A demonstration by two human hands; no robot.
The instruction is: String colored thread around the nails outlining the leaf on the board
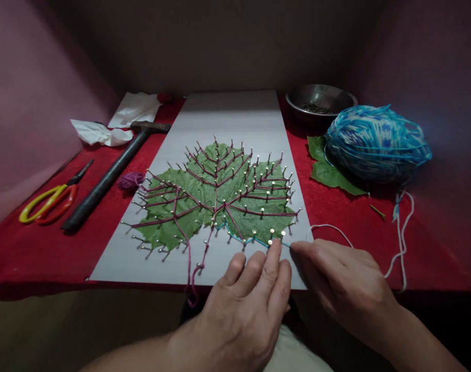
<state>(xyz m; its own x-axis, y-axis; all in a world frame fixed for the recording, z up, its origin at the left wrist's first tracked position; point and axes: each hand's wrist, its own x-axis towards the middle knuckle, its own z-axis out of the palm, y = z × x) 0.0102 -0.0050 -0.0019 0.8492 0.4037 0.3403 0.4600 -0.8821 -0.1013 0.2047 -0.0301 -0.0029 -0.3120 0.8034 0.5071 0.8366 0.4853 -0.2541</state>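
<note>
A green leaf [204, 178] lies on a white board [235, 113], ringed and crossed by several upright nails [262, 212]. Purple yarn [251, 212] runs along the leaf's veins between the nails. Blue yarn [261, 241] winds along nails at the leaf's lower right edge. My right hand [347, 289] pinches this yarn just right of the last nails, its pale length trailing behind. Beside it, my left hand [246, 310] rests with fingers stretched over the board's near edge, one fingertip against a nail at the yarn.
At right sit a blue yarn skein [378, 144], a second leaf [330, 168] and a metal bowl [316, 98] of nails. Left of the board lie a hammer [111, 173], scissors [55, 199], a purple yarn ball [130, 181] and white paper [99, 133]. Red cloth [344, 232] covers the table.
</note>
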